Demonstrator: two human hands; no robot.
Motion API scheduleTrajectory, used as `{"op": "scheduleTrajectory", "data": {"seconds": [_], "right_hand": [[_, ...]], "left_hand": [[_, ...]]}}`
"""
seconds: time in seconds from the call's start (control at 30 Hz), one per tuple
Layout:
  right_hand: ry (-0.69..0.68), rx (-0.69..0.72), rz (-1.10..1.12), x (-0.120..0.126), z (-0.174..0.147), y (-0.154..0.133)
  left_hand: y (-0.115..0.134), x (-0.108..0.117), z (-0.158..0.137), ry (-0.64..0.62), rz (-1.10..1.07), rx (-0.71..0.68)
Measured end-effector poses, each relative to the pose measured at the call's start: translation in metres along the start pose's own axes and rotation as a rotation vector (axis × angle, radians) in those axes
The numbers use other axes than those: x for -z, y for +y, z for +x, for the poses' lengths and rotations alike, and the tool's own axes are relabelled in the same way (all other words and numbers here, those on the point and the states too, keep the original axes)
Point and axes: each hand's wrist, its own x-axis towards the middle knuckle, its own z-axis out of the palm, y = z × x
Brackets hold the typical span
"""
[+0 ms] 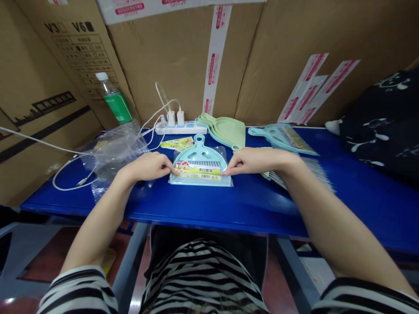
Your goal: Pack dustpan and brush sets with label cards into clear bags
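Note:
A light-blue dustpan (198,152) with a small grey-bristled brush (206,164) lies flat on the blue table inside a clear plastic bag (177,180). Across its front runs a yellow-green printed label card (198,171). My left hand (149,166) is closed, its fingertips at the card's left end. At the right end, my right hand (250,160) is closed too, thumb and index finger together on the card's edge. Whether they also pinch the bag I cannot tell.
Green and blue dustpans (231,131) are stacked behind. A bagged blue dustpan (288,138) and several brushes (316,172) lie right. Crumpled plastic bags (114,150), a bottle (116,104), spare label cards (178,142) and a power strip (183,127) with cables stand left and behind.

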Motion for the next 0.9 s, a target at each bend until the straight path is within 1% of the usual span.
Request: {"op": "scheduleTrajectory", "data": {"seconds": [0.17, 0.33, 0.47, 0.57, 0.77, 0.9], "right_hand": [[0.053, -0.03, 0.03, -0.001, 0.005, -0.003], [0.102, -0.035, -0.052, -0.007, 0.012, -0.009], [0.084, -0.057, -0.119, -0.011, 0.014, -0.016], [0.04, -0.119, -0.09, -0.012, 0.013, -0.021], [0.035, -0.188, -0.076, -0.014, 0.015, -0.025], [0.027, -0.212, -0.043, -0.015, 0.015, -0.025]], "left_hand": [[0.003, -0.002, 0.002, 0.027, -0.05, 0.049], [0.006, -0.009, 0.005, 0.069, -0.089, 0.002], [0.006, -0.013, 0.006, 0.052, -0.032, -0.056], [0.006, -0.014, 0.005, 0.051, -0.019, -0.094], [0.008, -0.012, 0.004, 0.013, 0.023, -0.061], [0.011, -0.012, 0.003, 0.024, 0.1, -0.024]]}}
